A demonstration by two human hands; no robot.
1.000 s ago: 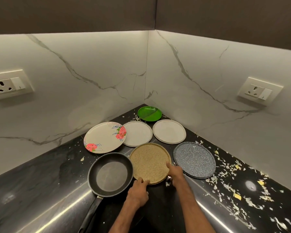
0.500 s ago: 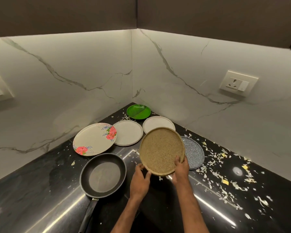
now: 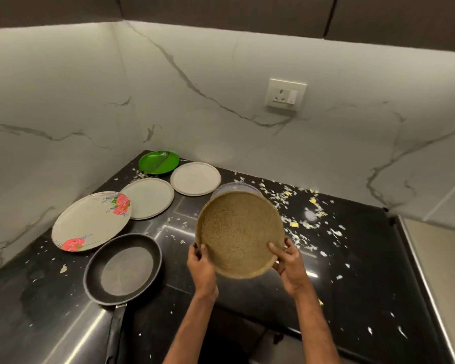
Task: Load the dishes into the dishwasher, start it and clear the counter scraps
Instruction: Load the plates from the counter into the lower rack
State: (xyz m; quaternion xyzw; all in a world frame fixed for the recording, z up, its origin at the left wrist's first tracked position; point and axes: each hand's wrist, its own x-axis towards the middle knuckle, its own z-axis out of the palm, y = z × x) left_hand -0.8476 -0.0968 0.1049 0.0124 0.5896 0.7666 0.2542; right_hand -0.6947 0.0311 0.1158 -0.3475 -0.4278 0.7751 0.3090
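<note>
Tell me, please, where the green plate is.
In the head view the green plate lies left of centre in the counter's back corner, behind the two grey plates.

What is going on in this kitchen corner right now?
A person grips a round speckled tan plate at its near rim with the left hand and the right hand, holding it tilted above the glossy black counter. A black frying pan, a floral plate, two plain pale round plates and a green plate lie on the counter. Pale food scraps are strewn across its right side.
</note>
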